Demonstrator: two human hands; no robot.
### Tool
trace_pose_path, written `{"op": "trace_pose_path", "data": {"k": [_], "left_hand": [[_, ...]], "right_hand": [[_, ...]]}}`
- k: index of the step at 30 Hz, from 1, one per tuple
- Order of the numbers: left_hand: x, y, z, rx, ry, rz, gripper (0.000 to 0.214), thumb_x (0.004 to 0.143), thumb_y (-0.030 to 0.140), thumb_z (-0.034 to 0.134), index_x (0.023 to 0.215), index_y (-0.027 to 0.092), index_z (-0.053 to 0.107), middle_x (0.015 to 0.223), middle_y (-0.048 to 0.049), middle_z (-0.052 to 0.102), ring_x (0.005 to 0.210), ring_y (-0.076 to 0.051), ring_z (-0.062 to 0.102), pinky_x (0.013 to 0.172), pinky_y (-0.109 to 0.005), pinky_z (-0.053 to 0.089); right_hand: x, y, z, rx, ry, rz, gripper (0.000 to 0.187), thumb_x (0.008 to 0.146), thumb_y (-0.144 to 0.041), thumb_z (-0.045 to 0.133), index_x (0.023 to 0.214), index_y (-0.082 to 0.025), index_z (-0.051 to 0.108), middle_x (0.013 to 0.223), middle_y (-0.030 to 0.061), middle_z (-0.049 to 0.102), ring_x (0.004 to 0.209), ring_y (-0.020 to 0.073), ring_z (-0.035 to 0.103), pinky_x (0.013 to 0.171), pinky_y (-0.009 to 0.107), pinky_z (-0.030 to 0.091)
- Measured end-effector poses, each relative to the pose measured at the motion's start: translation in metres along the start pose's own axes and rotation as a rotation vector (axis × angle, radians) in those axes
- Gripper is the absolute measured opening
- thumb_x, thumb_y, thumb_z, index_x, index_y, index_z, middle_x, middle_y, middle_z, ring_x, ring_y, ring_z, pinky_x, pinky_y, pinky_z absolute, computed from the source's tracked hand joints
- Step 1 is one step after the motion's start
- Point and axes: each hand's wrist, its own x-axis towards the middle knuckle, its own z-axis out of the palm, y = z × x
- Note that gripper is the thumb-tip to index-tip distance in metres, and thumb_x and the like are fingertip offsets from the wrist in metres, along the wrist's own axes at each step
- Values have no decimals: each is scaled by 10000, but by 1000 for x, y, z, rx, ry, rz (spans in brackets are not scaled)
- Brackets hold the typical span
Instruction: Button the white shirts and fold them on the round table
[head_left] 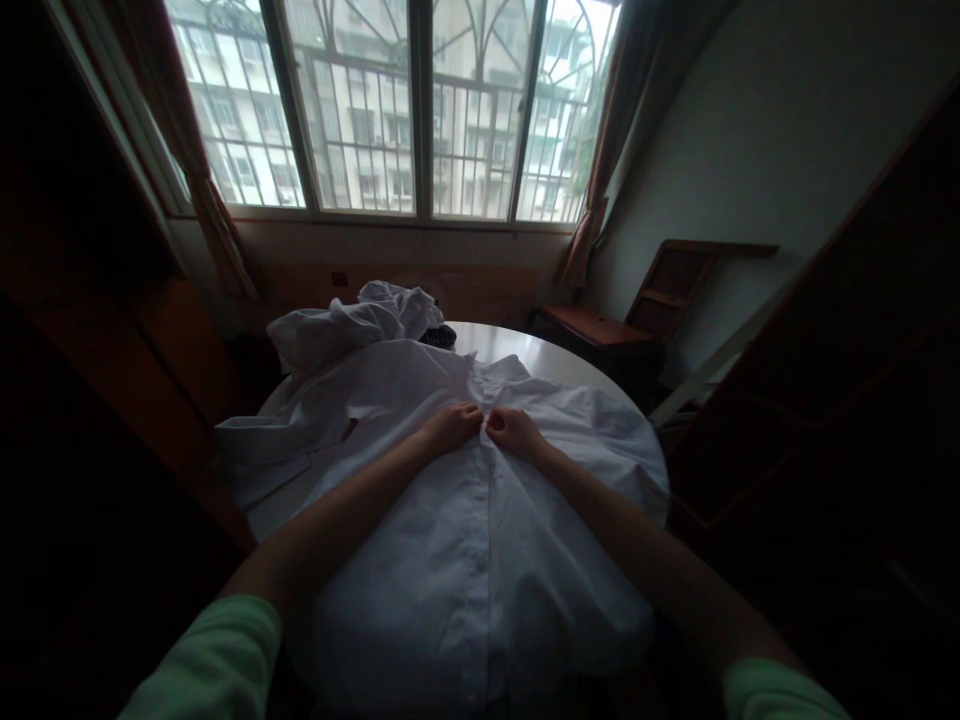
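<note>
- White sleeve point(262, 432) at the far left. It is part of the shirt point(397, 560), which lies spread over the round tabletop point(592, 378). The cloth looks thin, so it should be light and floppy.
- Then comes a crumpled heap of pale cloth point(349, 328) at the back. It looks soft too.
- By the heap is a small black thing point(439, 337). I can't tell what it is.
- The left hand point(456, 425) has curled fingers and seems to pinch the shirt below the collar point(511, 368).
- Down the middle runs the front strip point(474, 540). It looks thicker, so it should be firmer and a good place to hold.
- The right hand point(512, 430) is just beside the left, thumb and finger close together. It seems to pinch the strip too.
- On the right, the shirt is full of folds. It should not break, but it may slide and crease easily. Fingertips should do; a big grab would bunch it up.
</note>
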Motion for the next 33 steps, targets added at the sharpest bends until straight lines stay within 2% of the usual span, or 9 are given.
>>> {"op": "trace_pose_path", "data": {"k": [9, 23, 33], "left_hand": [[-4, 6, -11, 22, 26, -30, 103, 784, 145, 477, 813, 158, 575, 816, -36, 589, 773, -132, 541, 693, -231, 410], [-6, 5, -11, 53, 68, 41, 128, 788, 166, 482, 840, 177, 598, 830, -24, 588, 756, -120, 529, 673, -223, 407], [-5, 6, -10, -47, 71, 13, 118, 756, 141, 481, 778, 167, 594, 831, -30, 588, 785, -118, 538, 702, -221, 415]], "right_hand": [[-1, -3, -2, 88, -11, 44, 156, 724, -216, 519, 847, -157, 593, 651, 12, 614, 570, 115, 518, 543, 205, 325], [3, 5, -1, 117, -42, 0, 151, 657, -202, 566, 785, -157, 632, 648, 6, 630, 589, 118, 554, 560, 202, 357], [4, 5, 0, 107, 5, -6, 128, 635, -222, 594, 732, -166, 656, 631, 8, 639, 574, 115, 557, 543, 198, 358]]}}
